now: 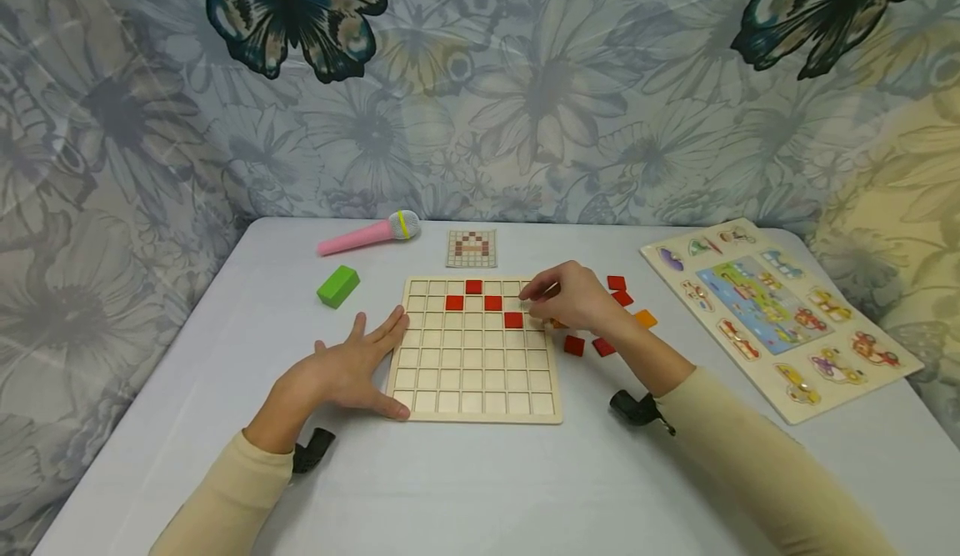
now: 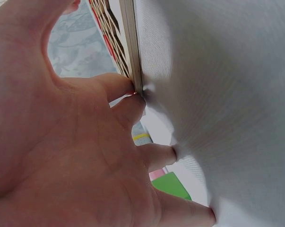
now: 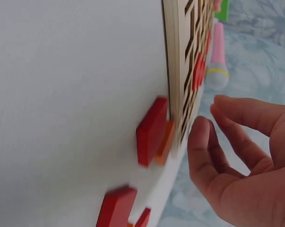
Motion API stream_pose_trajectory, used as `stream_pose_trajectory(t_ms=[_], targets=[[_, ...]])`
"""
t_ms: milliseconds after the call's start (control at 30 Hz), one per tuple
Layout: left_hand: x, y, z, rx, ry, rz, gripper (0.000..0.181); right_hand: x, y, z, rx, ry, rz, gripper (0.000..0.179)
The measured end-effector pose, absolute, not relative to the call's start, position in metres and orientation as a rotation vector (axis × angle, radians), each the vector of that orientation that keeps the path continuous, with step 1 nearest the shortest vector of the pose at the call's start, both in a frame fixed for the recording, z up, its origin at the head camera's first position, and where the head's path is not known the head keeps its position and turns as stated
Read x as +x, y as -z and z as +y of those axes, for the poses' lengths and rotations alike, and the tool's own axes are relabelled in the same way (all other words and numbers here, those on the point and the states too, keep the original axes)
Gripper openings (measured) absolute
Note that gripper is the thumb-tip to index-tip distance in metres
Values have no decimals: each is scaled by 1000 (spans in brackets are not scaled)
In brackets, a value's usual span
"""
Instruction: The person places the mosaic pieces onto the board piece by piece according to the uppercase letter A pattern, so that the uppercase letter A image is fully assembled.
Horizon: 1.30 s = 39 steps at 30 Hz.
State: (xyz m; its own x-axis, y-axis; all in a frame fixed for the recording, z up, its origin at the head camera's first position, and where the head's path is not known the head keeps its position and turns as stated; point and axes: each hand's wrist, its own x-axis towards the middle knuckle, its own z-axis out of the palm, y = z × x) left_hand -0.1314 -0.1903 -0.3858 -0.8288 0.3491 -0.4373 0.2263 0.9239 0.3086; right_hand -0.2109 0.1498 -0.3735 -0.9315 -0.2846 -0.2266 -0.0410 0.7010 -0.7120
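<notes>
A square wooden grid board (image 1: 480,373) lies on the table with several red square tiles (image 1: 513,320) in its upper cells. My left hand (image 1: 337,373) is spread at the board's left side, with the thumb near the lower corner and the forefinger at the upper part of that edge. In the left wrist view, fingertips touch the board's edge and the tablecloth. Over the board's upper right cells is my right hand (image 1: 573,293), fingers bent. The right wrist view shows its thumb and fingertips slightly apart, with no tile visible between them.
Loose red tiles (image 1: 573,346) and an orange tile (image 1: 646,318) lie right of the board. A small pattern card (image 1: 472,249), pink microphone (image 1: 360,237) and green block (image 1: 338,287) sit behind and left. A picture puzzle board (image 1: 780,314) occupies the far right.
</notes>
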Motion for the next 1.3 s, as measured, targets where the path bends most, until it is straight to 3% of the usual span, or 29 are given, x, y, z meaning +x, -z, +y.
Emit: stream_pose_trajectory(t_ms=[767,1300], targets=[[-131,384,-190,422,-345,2575,133,-212,368,213,-124,1026,2658,29],[-126,382,-188,412,-357,2580,133,-215,379,225,11,946,2725,35]])
